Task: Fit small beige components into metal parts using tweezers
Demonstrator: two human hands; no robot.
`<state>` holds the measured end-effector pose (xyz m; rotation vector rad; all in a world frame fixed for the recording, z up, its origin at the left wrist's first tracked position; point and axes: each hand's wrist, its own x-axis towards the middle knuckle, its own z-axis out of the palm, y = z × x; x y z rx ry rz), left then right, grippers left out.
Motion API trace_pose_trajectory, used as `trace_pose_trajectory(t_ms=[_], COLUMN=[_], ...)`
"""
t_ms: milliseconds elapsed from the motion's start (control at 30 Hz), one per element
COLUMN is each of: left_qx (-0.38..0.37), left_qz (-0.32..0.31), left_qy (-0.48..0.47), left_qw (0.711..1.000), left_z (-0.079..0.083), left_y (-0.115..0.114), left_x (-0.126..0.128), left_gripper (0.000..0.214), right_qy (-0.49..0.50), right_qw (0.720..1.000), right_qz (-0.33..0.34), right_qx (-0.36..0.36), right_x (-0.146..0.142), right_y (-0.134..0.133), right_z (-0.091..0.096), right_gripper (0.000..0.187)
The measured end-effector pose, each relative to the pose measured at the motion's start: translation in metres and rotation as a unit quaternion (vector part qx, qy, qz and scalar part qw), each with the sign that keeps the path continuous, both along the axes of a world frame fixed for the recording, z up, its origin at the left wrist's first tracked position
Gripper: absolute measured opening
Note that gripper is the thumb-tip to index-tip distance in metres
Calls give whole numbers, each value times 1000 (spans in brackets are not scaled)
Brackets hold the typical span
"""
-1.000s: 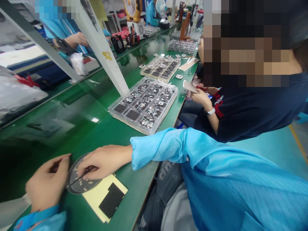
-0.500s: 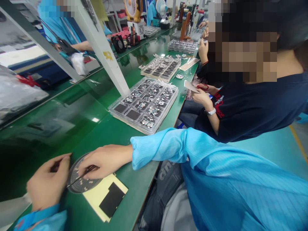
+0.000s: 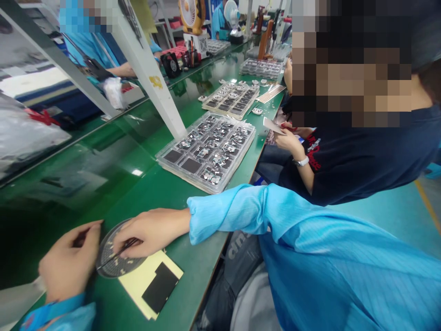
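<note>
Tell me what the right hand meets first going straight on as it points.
Probably the round gray dish under the right hand, with the thin dark tool it holds leading. If it clears that, the left hand is next in line. Height above the dish is unclear.

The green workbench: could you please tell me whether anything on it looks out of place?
Several small white parts lie loose around the second-nearest tray, which looks odd, as similar ones sit on it. Tan bits look scattered but lie inside the gray dish.
</note>
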<state>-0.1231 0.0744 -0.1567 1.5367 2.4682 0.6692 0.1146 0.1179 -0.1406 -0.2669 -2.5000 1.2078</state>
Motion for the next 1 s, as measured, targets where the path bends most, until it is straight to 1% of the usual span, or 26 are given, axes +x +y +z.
trace_pose_trajectory(t_ms=[100,200,567,800,1000], left_qx=[24,27,35,27,22], left_qz=[-2,-3,-9,-6,-13], left_qy=[-1,-3,-25,-31,-25], left_qw=[1000,1000,999,999,999], left_z=[-6,-8,0,1,1], left_y=[2,1,-4,-5,-5], left_x=[-5,-6,2,4,3], left_gripper=[44,40,19,17,20], right_qy=[1,0,-3,3,-3], right_qw=[1000,1000,1000,1000,999], right_qz=[0,0,5,2,4], right_qx=[4,6,19,30,33], right_x=[-1,-2,-3,-3,-4], right_y=[0,0,1,3,2], right_z=[-1,-4,-4,-5,-6], right_gripper=[29,30,32,33,33])
